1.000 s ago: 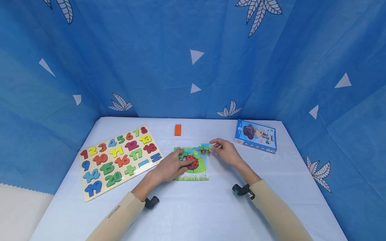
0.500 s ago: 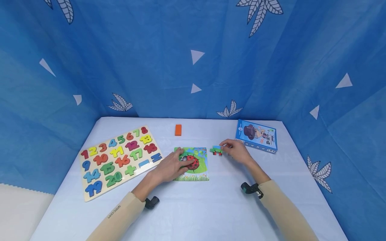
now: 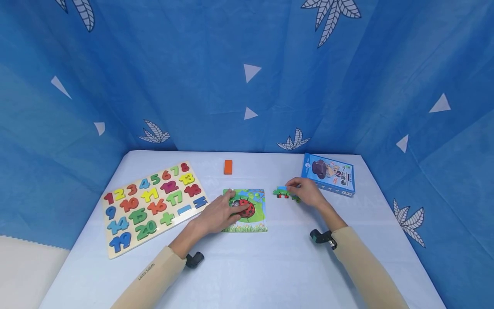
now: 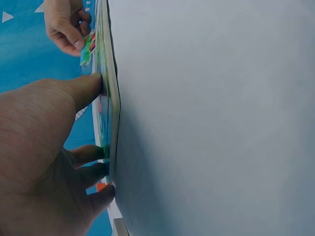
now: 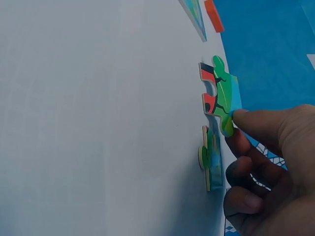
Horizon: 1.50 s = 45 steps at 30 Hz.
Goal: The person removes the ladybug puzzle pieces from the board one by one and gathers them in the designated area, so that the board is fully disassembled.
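Note:
My left hand (image 3: 220, 213) rests on a ladybug jigsaw puzzle (image 3: 252, 221) near the table's middle, its fingers spread over the picture. Seen from the left wrist, the fingertips touch the edge-on puzzle board (image 4: 114, 98). To the right, my right hand (image 3: 307, 193) pinches a jigsaw piece (image 5: 224, 96) between thumb and finger. That piece is green, blue and red with black lines, and appears raised and tilted in the right wrist view. Below it, a second jigsaw piece (image 5: 212, 164) lies on the table, partly covered by the hand in the head view.
A wooden number board (image 3: 154, 206) with coloured numerals lies on the left. An orange block (image 3: 228, 167) sits behind the puzzle. At the back right stands a blue game box (image 3: 328, 174), close to my right hand. Blue curtains (image 3: 231, 86) surround the white table (image 3: 247, 274).
My right hand has moved right, carrying the jigsaw piece away from the puzzle's top right corner to above the second piece. My left hand has stayed on the puzzle.

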Tool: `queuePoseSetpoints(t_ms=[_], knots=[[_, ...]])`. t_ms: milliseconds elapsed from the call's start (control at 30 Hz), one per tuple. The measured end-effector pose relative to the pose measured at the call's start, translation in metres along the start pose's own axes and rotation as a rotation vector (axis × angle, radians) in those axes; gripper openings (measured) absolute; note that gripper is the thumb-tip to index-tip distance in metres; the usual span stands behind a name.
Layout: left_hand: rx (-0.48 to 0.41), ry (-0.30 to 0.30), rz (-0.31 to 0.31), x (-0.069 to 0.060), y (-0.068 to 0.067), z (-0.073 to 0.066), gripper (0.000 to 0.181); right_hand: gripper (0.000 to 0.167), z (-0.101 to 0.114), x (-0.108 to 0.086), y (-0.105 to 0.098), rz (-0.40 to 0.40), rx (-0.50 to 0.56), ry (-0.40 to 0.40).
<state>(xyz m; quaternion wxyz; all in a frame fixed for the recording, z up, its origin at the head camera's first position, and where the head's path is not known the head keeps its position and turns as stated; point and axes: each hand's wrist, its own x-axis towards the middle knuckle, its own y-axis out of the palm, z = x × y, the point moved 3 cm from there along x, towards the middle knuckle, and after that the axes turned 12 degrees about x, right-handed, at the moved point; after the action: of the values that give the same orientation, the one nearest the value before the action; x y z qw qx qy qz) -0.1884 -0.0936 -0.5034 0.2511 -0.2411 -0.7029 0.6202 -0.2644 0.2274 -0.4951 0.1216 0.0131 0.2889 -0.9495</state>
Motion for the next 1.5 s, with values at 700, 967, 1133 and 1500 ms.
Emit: queuePoseSetpoints(t_ms=[700, 967, 1133, 1500], knots=[[0.012, -0.012, 0.006, 0.001, -0.002, 0.001, 0.045, 0.015, -0.003, 0.005, 0.006, 0.008, -0.09, -0.042], [0.002, -0.014, 0.015, 0.001, -0.001, 0.0, 0.045, 0.016, -0.002, 0.006, 0.011, 0.02, -0.125, -0.039], [-0.005, -0.025, 0.027, 0.0, 0.0, 0.0, 0.045, 0.015, -0.003, 0.007, 0.01, 0.018, -0.128, -0.027], [0.005, -0.023, 0.019, 0.0, -0.001, 0.0, 0.045, 0.016, -0.004, 0.004, 0.006, 0.019, -0.119, -0.025]])
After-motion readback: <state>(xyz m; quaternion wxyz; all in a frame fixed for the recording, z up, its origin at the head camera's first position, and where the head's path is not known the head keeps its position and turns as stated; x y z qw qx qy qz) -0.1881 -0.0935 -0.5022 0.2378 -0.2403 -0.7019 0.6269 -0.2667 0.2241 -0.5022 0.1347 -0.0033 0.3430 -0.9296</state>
